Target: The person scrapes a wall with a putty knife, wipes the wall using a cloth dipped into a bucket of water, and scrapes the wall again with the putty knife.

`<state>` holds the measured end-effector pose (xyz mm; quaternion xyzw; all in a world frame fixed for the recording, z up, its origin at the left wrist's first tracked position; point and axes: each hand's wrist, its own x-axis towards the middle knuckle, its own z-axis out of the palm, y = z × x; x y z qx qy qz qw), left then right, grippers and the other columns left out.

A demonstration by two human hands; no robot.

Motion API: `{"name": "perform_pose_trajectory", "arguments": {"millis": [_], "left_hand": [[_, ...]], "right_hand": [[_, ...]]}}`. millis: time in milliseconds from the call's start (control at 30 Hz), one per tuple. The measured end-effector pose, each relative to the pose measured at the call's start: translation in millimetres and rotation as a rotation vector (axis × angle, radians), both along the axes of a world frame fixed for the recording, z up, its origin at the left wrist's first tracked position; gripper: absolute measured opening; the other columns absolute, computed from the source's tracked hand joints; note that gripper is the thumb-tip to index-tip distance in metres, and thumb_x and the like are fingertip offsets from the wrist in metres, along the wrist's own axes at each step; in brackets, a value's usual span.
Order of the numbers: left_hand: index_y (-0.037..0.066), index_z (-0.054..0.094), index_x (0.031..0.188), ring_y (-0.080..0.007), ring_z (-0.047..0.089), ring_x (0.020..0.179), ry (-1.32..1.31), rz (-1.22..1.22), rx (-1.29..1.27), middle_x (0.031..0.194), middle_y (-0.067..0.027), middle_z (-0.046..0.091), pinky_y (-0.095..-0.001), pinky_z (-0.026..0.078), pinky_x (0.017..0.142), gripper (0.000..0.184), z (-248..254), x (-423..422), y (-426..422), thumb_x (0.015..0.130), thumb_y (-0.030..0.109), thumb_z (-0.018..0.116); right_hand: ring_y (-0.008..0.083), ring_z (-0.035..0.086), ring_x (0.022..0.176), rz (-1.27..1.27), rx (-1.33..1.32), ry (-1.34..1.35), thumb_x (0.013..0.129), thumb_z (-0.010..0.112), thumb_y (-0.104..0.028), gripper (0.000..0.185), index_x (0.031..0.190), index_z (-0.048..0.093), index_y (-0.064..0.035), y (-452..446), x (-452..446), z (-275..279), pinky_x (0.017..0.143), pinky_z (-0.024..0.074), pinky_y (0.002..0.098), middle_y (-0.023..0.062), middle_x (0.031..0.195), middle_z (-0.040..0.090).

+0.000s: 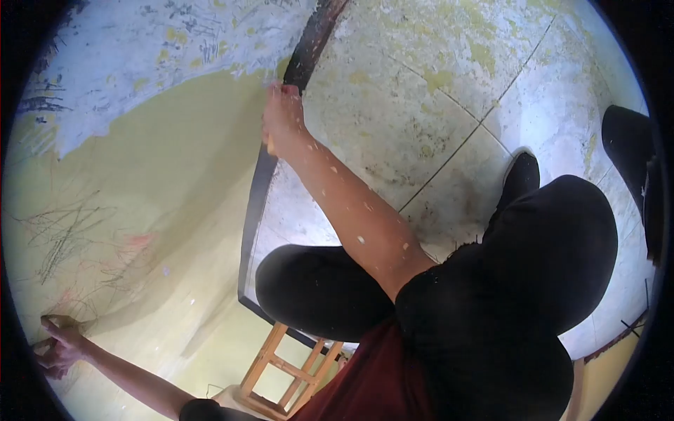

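Note:
My right hand is closed in a fist low on the wall, at the black skirting strip. A small orange-tan bit shows at the edge of the fist, but what the fingers hold is hidden. Pale flecks dot that forearm. At the far lower left, my left hand is against the greenish-yellow wall, fingers bent and apart, with nothing visible in them. Above the right hand, the wall has a rough whitish patch with yellow spots and dark marks. Dark scribbles and a reddish smudge mark the wall between both hands.
Pale floor tiles, stained with yellowish patches, meet the skirting. My black-clad knees and a dark shoe are over the floor. A wooden stool stands near the wall at the bottom. Something black is at the right edge.

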<state>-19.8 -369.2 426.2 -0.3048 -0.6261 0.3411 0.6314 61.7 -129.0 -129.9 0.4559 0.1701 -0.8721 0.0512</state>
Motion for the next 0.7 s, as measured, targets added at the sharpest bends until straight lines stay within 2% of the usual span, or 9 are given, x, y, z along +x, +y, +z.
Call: {"name": "perform_pose_trajectory", "arguments": {"millis": [67,133,200,300,400,467,533,600,700], "left_hand": [[0.011,0.054,0.114,-0.0335,0.039,0.108,-0.023,0.030,-0.012,0.111,-0.0154,0.048,-0.0493,0.028,0.088,0.102,4.0,-2.5,-1.1,0.057,0.096,0.053],[0.010,0.054,0.115,-0.0346,0.039,0.110,-0.051,0.043,-0.005,0.110,-0.0154,0.048,-0.0520,0.028,0.091,0.103,5.2,-4.7,-6.1,0.058,0.095,0.053],[0.011,0.056,0.114,-0.0340,0.039,0.111,-0.040,0.015,0.016,0.110,-0.0152,0.049,-0.0533,0.027,0.092,0.102,3.3,-5.6,-5.7,0.057,0.096,0.053],[0.011,0.057,0.114,-0.0338,0.039,0.110,-0.037,0.009,0.045,0.113,-0.0163,0.047,-0.0547,0.028,0.093,0.104,-4.4,-5.9,4.2,0.056,0.097,0.051],[0.012,0.057,0.117,-0.0338,0.039,0.110,-0.037,0.003,0.019,0.113,-0.0165,0.045,-0.0530,0.028,0.092,0.105,1.3,-2.3,-2.1,0.056,0.098,0.049],[0.011,0.057,0.116,-0.0344,0.040,0.108,-0.037,0.050,0.038,0.111,-0.0179,0.044,-0.0526,0.029,0.090,0.106,5.2,-3.5,-6.7,0.056,0.098,0.048],[0.010,0.057,0.116,-0.0351,0.040,0.107,-0.039,0.105,0.070,0.109,-0.0197,0.044,-0.0527,0.030,0.088,0.108,7.3,-7.9,-12.3,0.055,0.099,0.047],[0.007,0.057,0.114,-0.0372,0.040,0.109,0.009,0.126,0.065,0.110,-0.0211,0.044,-0.0550,0.030,0.089,0.110,17.3,-12.2,-25.5,0.054,0.099,0.048],[0.002,0.054,0.113,-0.0396,0.040,0.110,0.000,0.060,0.054,0.111,-0.0230,0.044,-0.0579,0.030,0.091,0.114,-2.9,3.7,-4.6,0.055,0.099,0.047]], "right_hand": [[0.0322,0.063,0.068,0.023,0.008,0.004,0.099,0.046,-0.036,0.031,0.112,0.046,-0.0075,8.7,-7.6,6.6,0.055,0.0521,0.0426,0.0198,0.087,0.061],[0.0347,0.065,0.072,-0.071,0.491,-0.103,0.099,0.046,-0.041,0.036,0.112,0.047,-0.0068,-26.3,-15.7,-17.5,0.063,0.0522,0.0475,0.0213,0.093,0.064],[0.0375,0.065,0.075,-0.046,0.279,-0.138,0.099,0.047,-0.039,0.034,0.110,0.048,-0.0068,-16.8,-20.9,-31.0,0.071,0.0511,0.0499,0.0219,0.094,0.065],[0.0163,0.041,0.040,-0.082,0.057,-0.052,0.098,0.047,-0.044,0.028,0.106,0.046,-0.0167,-5.8,-13.2,-8.2,0.035,0.0327,0.0359,0.0030,0.061,0.045],[0.0152,0.037,0.038,-0.176,-0.319,-0.122,0.098,0.045,-0.045,0.027,0.104,0.045,-0.0182,7.1,-23.3,-43.5,0.033,0.0309,0.0345,0.0022,0.058,0.042],[0.0154,0.038,0.039,-0.195,-0.200,-0.088,0.098,0.045,-0.043,0.025,0.104,0.044,-0.0188,7.6,-24.9,-41.6,0.033,0.0313,0.0347,0.0022,0.058,0.041],[0.0294,0.059,0.061,-0.007,-0.012,-0.031,0.098,0.048,-0.036,0.032,0.111,0.045,-0.0065,9.6,-3.4,-5.6,0.047,0.0482,0.0421,0.0134,0.081,0.056],[0.0321,0.061,0.064,-0.008,0.368,0.018,0.099,0.045,-0.039,0.033,0.112,0.044,-0.0083,-31.9,-15.7,-41.3,0.044,0.0471,0.0451,0.0164,0.086,0.059],[0.0363,0.062,0.067,-0.130,0.051,-0.067,0.099,0.043,-0.041,0.036,0.112,0.045,-0.0080,4.5,-6.9,0.8,0.048,0.0495,0.0449,0.0194,0.087,0.061]]}}
